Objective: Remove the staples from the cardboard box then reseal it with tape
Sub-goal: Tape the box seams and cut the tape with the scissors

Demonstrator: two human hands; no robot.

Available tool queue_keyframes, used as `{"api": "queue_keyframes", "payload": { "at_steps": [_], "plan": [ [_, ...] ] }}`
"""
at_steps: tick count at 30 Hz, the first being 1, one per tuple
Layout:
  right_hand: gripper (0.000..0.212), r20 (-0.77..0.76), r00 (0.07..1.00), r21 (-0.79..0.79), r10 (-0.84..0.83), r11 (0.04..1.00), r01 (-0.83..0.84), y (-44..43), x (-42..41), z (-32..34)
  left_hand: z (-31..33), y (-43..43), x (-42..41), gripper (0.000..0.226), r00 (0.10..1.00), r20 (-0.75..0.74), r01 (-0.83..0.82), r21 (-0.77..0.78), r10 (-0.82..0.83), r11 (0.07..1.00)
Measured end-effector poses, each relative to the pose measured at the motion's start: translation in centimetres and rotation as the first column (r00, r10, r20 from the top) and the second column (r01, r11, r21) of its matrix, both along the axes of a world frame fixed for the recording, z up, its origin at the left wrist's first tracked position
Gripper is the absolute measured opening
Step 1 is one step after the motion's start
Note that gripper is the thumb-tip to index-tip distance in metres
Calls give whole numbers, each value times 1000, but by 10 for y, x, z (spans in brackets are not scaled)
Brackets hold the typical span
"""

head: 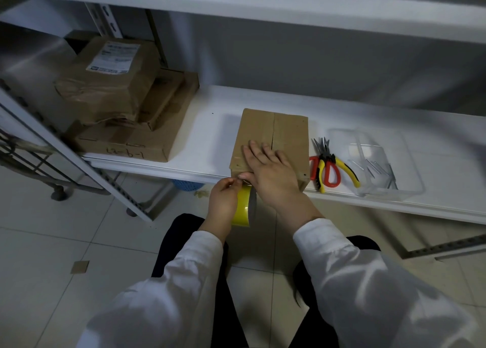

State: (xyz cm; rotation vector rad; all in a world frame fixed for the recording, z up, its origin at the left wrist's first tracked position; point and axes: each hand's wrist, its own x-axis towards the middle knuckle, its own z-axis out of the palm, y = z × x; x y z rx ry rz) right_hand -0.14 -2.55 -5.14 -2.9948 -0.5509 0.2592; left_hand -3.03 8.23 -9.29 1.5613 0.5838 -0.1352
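One small cardboard box (272, 134) sits in the middle of the frame, at the front edge of a smooth white shelf (210, 126). It is brown and flat on top, with a seam down the middle. The right hand (272, 175) lies flat on its top, and its fingers (259, 153) are straight and a little spread. The left hand (223, 203) is just below the shelf edge. It holds one round, shiny yellow tape roll (243, 210) and pinches the tape against the box's front edge.

Two tools lie just right of the box: pliers (344, 167) with yellow handles and scissors (330, 175) with red handles. Right of them is one clear plastic tray (410, 189) holding thin metal staples (378, 167), too small to count. Three brown parcels (118, 97) are stacked at the upper left, with bare shelf between them and the box. One cardboard scrap (79, 266) lies on the tiled floor (52, 242) at the lower left.
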Motion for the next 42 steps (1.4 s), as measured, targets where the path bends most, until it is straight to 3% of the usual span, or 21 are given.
{"api": "queue_keyframes", "payload": {
  "at_steps": [4,9,18,20,22,24,27,32,37,40,42],
  "plan": [
    [62,-25,999,3,28,1000,-28,-5,1,2,-5,1,3,14,999,-33,18,-11,-19,1000],
    [59,8,1000,9,8,1000,-9,-3,-1,0,0,0,1,26,998,-64,23,0,-23,1000],
    [59,-2,1000,29,3,1000,-3,-5,0,1,-1,-1,-6,13,1000,-27,16,19,-15,1000],
    [60,-8,1000,56,3,998,-3,-6,0,1,-1,0,-8,12,1000,-21,9,-33,-10,999],
    [67,-31,999,106,-9,994,12,-6,0,2,0,2,-14,5,1000,12,28,-178,-27,984],
    [79,-34,999,126,-22,992,26,-6,-1,1,-4,5,-22,30,992,85,115,-246,-97,962],
    [81,21,999,126,-46,991,43,-3,-2,-2,-6,5,-29,44,968,137,230,-165,-208,959],
    [69,93,992,127,-85,989,73,3,-3,-5,1,7,-26,31,961,178,238,-132,-213,962],
    [67,72,995,91,-76,993,69,4,-1,-6,7,10,-17,15,971,103,231,-159,-217,960],
    [71,82,994,96,-66,994,58,1,0,-5,5,8,-18,16,977,104,201,-185,-185,962],
    [76,8,1000,120,-23,993,22,-3,1,2,1,7,-21,22,979,125,181,-194,-159,964]
  ]
}}
